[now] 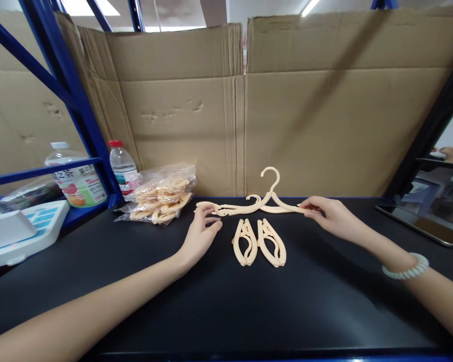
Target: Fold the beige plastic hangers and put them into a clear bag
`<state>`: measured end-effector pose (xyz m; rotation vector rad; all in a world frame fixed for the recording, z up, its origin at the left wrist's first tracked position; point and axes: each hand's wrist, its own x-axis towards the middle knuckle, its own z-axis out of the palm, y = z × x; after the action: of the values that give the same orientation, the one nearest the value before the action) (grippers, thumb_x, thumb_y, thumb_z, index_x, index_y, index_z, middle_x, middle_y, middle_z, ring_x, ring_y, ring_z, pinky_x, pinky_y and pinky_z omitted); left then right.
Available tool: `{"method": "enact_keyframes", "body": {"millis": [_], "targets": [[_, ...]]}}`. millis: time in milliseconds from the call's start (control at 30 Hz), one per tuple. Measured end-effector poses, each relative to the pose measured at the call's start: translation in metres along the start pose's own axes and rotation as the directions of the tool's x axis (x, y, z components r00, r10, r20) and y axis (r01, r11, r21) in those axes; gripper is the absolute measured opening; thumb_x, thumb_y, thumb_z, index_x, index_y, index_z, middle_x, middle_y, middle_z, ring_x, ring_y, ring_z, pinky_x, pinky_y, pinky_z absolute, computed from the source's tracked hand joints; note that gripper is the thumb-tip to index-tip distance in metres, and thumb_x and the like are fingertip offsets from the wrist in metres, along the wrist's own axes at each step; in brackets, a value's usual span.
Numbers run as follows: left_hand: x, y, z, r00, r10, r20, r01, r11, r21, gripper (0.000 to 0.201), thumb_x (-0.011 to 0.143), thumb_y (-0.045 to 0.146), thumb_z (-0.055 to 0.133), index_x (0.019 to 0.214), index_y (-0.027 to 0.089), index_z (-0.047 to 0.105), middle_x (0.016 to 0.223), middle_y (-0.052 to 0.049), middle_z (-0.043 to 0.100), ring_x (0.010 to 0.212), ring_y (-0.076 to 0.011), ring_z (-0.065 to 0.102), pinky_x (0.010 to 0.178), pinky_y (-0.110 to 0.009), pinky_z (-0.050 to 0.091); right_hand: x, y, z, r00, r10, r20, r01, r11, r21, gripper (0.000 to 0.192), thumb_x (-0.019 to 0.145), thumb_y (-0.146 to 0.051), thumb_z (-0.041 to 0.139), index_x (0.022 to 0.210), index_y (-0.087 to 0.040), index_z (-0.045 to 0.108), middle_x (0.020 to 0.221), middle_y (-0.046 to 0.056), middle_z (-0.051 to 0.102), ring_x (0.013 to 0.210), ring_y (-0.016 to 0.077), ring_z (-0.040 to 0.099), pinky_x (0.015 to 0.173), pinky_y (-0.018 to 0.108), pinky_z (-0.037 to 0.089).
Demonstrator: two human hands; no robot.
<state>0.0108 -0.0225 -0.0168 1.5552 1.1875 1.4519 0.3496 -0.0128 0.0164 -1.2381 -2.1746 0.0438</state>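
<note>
An unfolded cream folding hanger [272,173] lies on the black table with its hook pointing away from me. A second unfolded hanger [253,196] lies partly under it, and their arms overlap. My right hand [332,218] has its thumb and fingers closed on the right arm tip of the upper one. At the left ends of both hangers, my left hand [199,234] rests with fingers and thumb apart, its fingertips touching or just over them. Nearer to me lie two folded hangers, a left one [238,246] and a right one [281,246], side by side.
Clear plastic bags of folded hangers [162,196] are piled at the back left, near a red-capped bottle [123,163]. Farther left are a large drink bottle [81,183] and a white-and-blue tray [49,221]. A flat dark tablet [425,225] lies at right. Cardboard [324,125] walls the back.
</note>
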Motion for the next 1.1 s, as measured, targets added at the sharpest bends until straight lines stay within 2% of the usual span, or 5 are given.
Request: {"method": "enact_keyframes", "body": {"millis": [300,433,567,867,1100], "targets": [[-0.011,0.015,0.002,0.891,0.307,0.335,-0.394,0.889,0.233,0.034,0.082,0.022,0.056,0.117,0.02,0.056,0.121,-0.009,0.058,0.112,-0.0235,0.056,0.099,-0.04,0.044,-0.003,-0.019,0.009,0.992,-0.086,0.09,0.08,0.995,0.062,0.015,0.086,-0.027,0.05,0.091,-0.02,0.063,0.081,0.004,0.066,0.069,0.0176,0.057,0.065,0.031,0.044],[-0.011,0.017,0.002,0.92,0.18,0.348,-0.259,0.946,0.193,0.027,0.086,0.029,0.054,0.11,0.018,0.059,0.103,-0.008,0.066,0.081,-0.0181,0.065,0.075,-0.031,0.054,-0.003,-0.023,0.008,0.973,-0.218,0.07,0.216,0.976,0.035,0.016,0.088,-0.022,0.051,0.097,-0.019,0.063,0.082,0.004,0.064,0.069,0.016,0.057,0.066,0.03,0.045],[-0.008,0.018,0.001,0.939,0.113,0.324,-0.16,0.979,0.123,0.03,0.084,0.034,0.058,0.109,0.017,0.058,0.092,-0.006,0.066,0.082,-0.018,0.065,0.068,-0.026,0.054,-0.004,-0.022,0.008,0.951,-0.31,0.009,0.307,0.94,-0.146,0.017,0.09,-0.019,0.048,0.096,-0.017,0.064,0.08,0.007,0.064,0.076,0.0194,0.056,0.068,0.031,0.046],[-0.008,0.024,0.003,0.957,0.017,0.289,-0.046,0.995,0.092,0.034,0.08,0.037,0.062,0.105,0.015,0.058,0.086,-0.005,0.069,0.075,-0.0159,0.064,0.07,-0.027,0.053,-0.013,-0.03,0.014,0.971,-0.23,-0.068,0.135,0.757,-0.639,0.022,0.094,-0.021,0.043,0.095,-0.018,0.065,0.093,0.007,0.069,0.063,0.018,0.063,0.05,0.027,0.043],[-0.008,0.021,0.004,0.953,0.037,0.3,-0.053,0.998,0.045,0.033,0.079,0.038,0.064,0.104,0.016,0.061,0.089,-0.006,0.069,0.084,-0.0196,0.065,0.07,-0.028,0.053,-0.01,-0.031,0.013,0.954,-0.242,-0.178,0.167,0.919,-0.357,0.027,0.095,-0.02,0.038,0.105,-0.018,0.063,0.124,0.014,0.055,0.079,0.0179,0.064,0.065,0.032,0.054]]}}
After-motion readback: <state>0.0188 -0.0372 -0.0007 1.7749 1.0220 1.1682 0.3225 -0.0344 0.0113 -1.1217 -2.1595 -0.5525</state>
